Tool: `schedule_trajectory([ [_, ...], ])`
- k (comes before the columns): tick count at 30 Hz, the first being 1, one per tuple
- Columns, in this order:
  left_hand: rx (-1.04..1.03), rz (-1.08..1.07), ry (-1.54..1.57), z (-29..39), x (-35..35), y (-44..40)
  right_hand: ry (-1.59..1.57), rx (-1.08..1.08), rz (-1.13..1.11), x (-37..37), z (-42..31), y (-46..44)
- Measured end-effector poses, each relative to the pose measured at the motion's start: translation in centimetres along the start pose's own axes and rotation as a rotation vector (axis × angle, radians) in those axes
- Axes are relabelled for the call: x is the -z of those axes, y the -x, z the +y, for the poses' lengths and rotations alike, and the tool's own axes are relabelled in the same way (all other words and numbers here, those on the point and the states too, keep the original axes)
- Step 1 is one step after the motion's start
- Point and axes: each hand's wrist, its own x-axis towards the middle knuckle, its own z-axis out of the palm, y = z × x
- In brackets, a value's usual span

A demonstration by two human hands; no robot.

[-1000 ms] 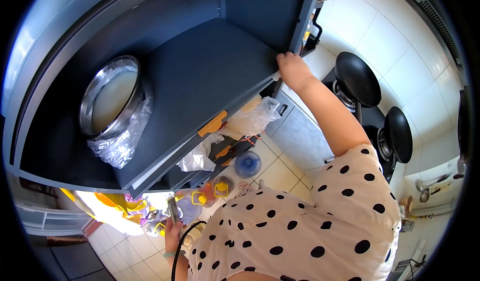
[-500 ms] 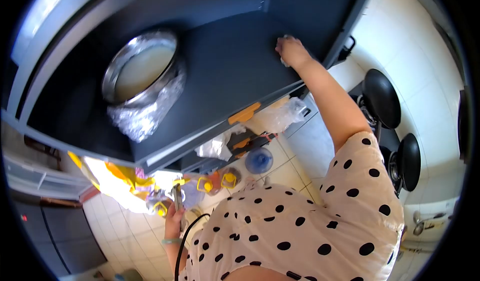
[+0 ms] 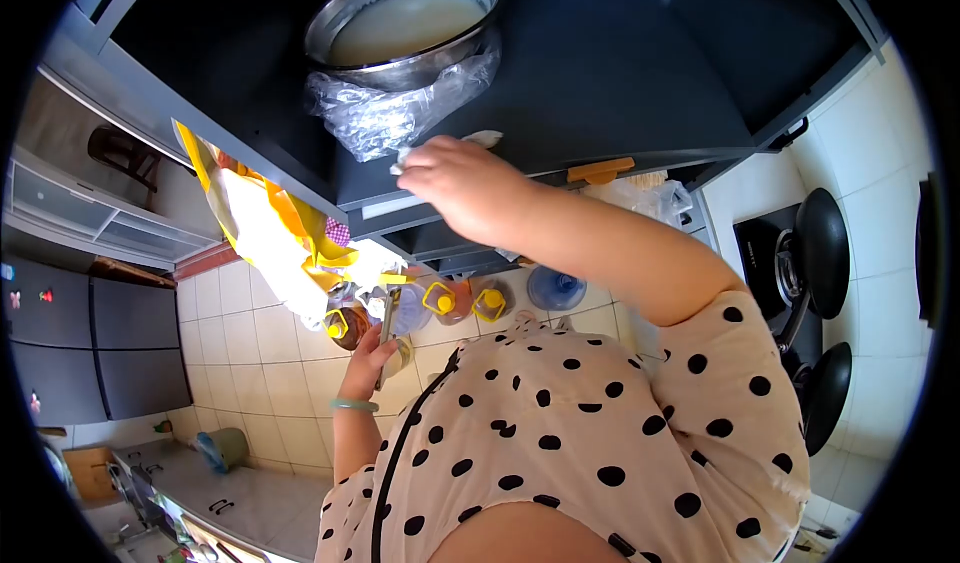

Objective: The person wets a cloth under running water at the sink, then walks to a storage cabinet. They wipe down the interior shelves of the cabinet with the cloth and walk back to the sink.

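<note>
White cloth (image 3: 399, 161), one piece, sits on the dark shelf (image 3: 610, 83), six o'clock of one metal bowl (image 3: 425, 67), two black pans (image 3: 826, 251) off at four; left hand (image 3: 368, 357), raised at six, closed around one flat object (image 3: 388, 317); right arm stretched toward ten, right hand (image 3: 458, 185) palm-down, fingers curled over the cloth

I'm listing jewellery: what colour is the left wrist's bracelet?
The bracelet is pale green; see the head view.
</note>
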Motion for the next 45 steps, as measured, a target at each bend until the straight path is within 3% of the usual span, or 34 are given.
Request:
schedule_trajectory([
  [4, -0.049, -0.079, 0.076, -0.2, -0.1, -0.8, 0.145, 0.047, 0.090, -0.4, -0.6, 1.3],
  [8, -0.068, -0.134, 0.064, -2.0, 1.2, -2.5, 0.141, 0.118, -0.025, 0.6, -2.4, 8.1],
  [10, -0.046, -0.140, 0.069, -1.8, 1.2, -2.5, -0.084, -0.085, -0.133, 0.0, -1.7, 12.1],
  [11, -0.034, -0.140, 0.072, -1.4, 1.0, -2.3, -0.118, -0.238, -0.077, -1.6, -0.2, 14.6],
  [12, -0.024, -0.139, 0.073, -1.1, 1.0, -2.4, -0.152, -0.388, -0.017, -2.7, 0.9, 16.5],
  [13, -0.026, -0.138, 0.056, -1.2, 1.2, -2.5, -0.417, -0.777, 0.047, -2.0, 1.0, 17.2],
  [15, -0.008, -0.117, 0.028, -0.6, 1.2, -2.1, -0.804, -1.195, 0.277, -1.2, 2.2, 18.1],
  [16, 0.000, -0.111, 0.013, -0.1, 0.9, -1.9, -0.913, -1.221, 0.442, -1.2, 3.5, 18.6],
  [19, -0.015, -0.115, 0.022, 0.7, 0.4, -1.6, -1.601, -0.817, 0.884, -0.8, 5.6, 19.1],
  [22, -0.010, -0.139, 0.039, 0.6, 0.7, -1.8, -1.727, -1.065, 1.105, 1.0, 4.4, 16.8],
  [26, -0.003, -0.167, 0.067, 0.9, 0.5, -2.0, -1.784, -0.953, 1.148, -0.6, 5.1, 17.0],
  [35, 0.020, -0.160, 0.054, -0.2, 1.0, -3.3, -1.733, -1.069, 1.242, 1.0, 2.2, 16.5],
  [41, -0.004, -0.189, 0.044, 0.1, 0.8, -3.1, -1.735, -0.933, 1.129, 1.9, 5.6, 19.8],
  [45, -0.009, -0.173, 0.013, -0.8, 1.4, -3.3, -1.674, -0.990, 1.168, 2.3, 6.5, 20.3],
])
